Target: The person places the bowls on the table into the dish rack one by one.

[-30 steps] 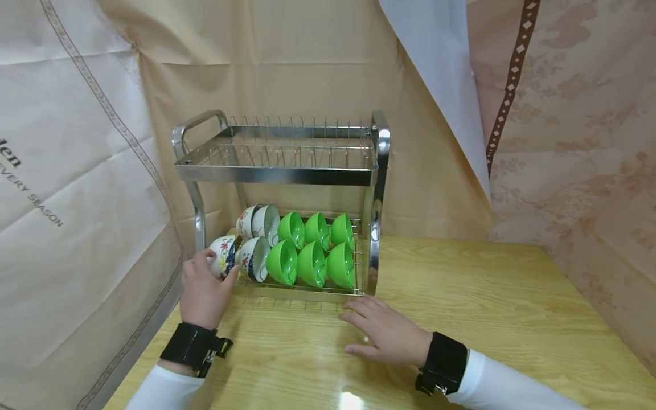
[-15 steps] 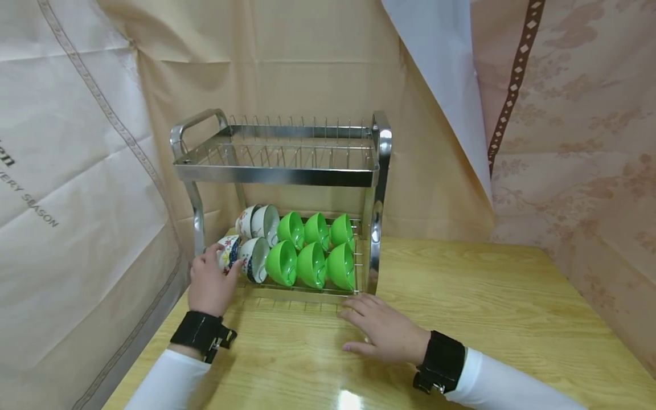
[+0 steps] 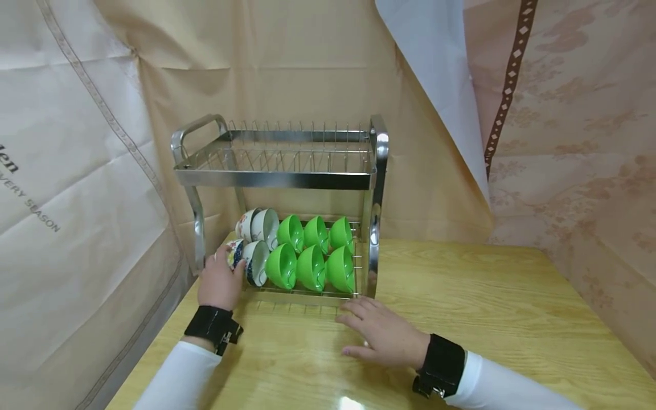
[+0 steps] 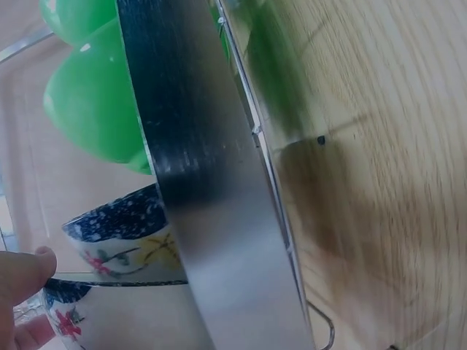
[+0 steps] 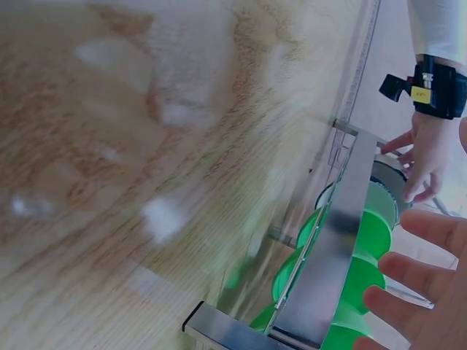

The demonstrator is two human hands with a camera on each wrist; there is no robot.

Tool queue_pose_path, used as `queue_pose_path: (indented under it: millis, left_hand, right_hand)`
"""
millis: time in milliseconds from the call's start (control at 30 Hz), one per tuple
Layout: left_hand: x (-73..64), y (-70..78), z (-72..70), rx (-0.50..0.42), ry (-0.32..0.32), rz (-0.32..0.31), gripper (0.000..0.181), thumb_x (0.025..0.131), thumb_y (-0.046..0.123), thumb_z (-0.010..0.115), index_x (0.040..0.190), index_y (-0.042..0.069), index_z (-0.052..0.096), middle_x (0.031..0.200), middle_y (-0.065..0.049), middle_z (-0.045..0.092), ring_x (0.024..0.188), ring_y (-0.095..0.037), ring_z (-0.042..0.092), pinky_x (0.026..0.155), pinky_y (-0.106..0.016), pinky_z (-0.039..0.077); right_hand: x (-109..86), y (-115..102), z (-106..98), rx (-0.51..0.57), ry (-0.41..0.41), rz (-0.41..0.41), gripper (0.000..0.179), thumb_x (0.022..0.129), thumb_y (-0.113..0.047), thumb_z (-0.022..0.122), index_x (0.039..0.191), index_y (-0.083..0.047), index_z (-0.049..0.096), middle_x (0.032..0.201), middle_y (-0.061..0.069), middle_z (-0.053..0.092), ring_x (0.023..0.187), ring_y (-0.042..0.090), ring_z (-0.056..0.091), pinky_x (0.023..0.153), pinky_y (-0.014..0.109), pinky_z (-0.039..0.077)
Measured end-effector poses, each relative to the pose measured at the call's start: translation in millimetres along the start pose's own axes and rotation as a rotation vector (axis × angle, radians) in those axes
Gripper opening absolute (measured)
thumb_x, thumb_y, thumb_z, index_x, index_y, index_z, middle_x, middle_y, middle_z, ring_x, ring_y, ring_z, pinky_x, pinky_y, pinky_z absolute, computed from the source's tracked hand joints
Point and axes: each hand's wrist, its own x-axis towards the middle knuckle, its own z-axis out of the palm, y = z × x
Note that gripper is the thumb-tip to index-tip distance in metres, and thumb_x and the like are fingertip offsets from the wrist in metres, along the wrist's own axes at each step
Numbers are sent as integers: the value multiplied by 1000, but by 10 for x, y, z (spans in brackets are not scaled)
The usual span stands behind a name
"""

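My left hand (image 3: 221, 286) grips a white floral bowl (image 3: 236, 250) with a dark blue inner band, at the front left of the dish rack's lower tier. The thumb (image 4: 29, 271) lies at that bowl's rim in the left wrist view. Close to its right stands a matching floral bowl (image 3: 256, 263), tilted on edge. Behind them lean two more white bowls (image 3: 265, 226). Several green bowls (image 3: 311, 266) fill two rows to the right. My right hand (image 3: 388, 335) holds nothing, its fingers spread near the rack's front right corner.
The metal dish rack (image 3: 277, 179) has an upper tier of upright wires, with nothing on them. It stands on a wood-grain table (image 3: 461, 307). Beige cloth (image 3: 307, 85) hangs behind, and a pale printed sheet (image 3: 77, 228) at the left.
My left hand has moved right and slightly inward with the floral bowl, bringing it onto the rack beside the matching bowl. My right hand has stayed nearly still.
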Motion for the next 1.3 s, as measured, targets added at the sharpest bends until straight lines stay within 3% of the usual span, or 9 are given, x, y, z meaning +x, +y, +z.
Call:
queue_pose_path:
  millis: [133, 333, 500, 667, 833, 1033, 1133, 1300]
  left_hand:
    - [25, -57, 32, -25, -33, -32, 48, 98, 27, 58, 134, -2, 45, 120, -33, 53, 101, -50, 50, 82, -62, 45]
    - [93, -100, 28, -71, -83, -44, 47, 100, 24, 53, 134, -5, 38, 122, -35, 50, 107, -48, 47, 86, -62, 44]
    - [162, -179, 39, -96, -224, -69, 50, 105, 27, 40, 141, -4, 25, 130, -37, 41, 104, -46, 50, 80, -59, 46]
    - [197, -175, -26, -161, -343, -115, 52, 106, 26, 32, 145, -4, 16, 135, -41, 35, 109, -45, 47, 86, -58, 44]
    - [217, -130, -50, -190, -365, -120, 51, 106, 25, 31, 145, -4, 16, 136, -41, 35, 116, -46, 42, 92, -60, 40]
    - [256, -137, -16, -235, -381, -123, 54, 106, 27, 33, 148, -3, 14, 143, -38, 22, 125, -46, 31, 101, -62, 34]
    - [267, -124, -6, -227, -380, -82, 57, 105, 28, 36, 148, -6, 16, 145, -37, 18, 128, -46, 25, 104, -63, 29]
    - [222, -36, -26, -184, -331, 43, 61, 103, 28, 44, 144, -12, 22, 145, -39, 16, 131, -49, 19, 106, -64, 26]
  right_hand:
    - [-1, -26, -18, 0, -1, -6, 59, 93, -55, 54, 136, -16, 50, 142, 9, 46, 129, 22, 34, 108, 49, 34]
    - [-16, -19, -46, 13, -1, 18, 58, 93, -53, 55, 136, -15, 50, 142, 10, 45, 131, 25, 33, 108, 51, 34]
    - [-27, -16, -43, 15, 10, 15, 58, 96, -58, 45, 135, -15, 51, 142, 10, 46, 130, 24, 33, 106, 51, 36]
    - [-36, -18, -49, 21, 15, 19, 59, 97, -60, 39, 135, -16, 51, 142, 9, 45, 131, 23, 33, 106, 50, 36]
    - [-41, -6, -47, 27, 2, 40, 61, 97, -61, 39, 135, -16, 51, 142, 9, 46, 130, 22, 33, 106, 50, 37]
    - [-44, 22, -29, 37, -5, 54, 63, 97, -62, 39, 136, -14, 51, 141, 8, 46, 128, 21, 35, 106, 50, 36]
    - [-70, 35, -17, 26, -2, 64, 63, 97, -62, 38, 137, -14, 50, 141, 7, 46, 128, 21, 36, 107, 50, 36]
    - [-182, 50, -16, 39, 4, 95, 62, 97, -60, 42, 138, -14, 50, 140, 7, 47, 128, 22, 37, 106, 50, 37]
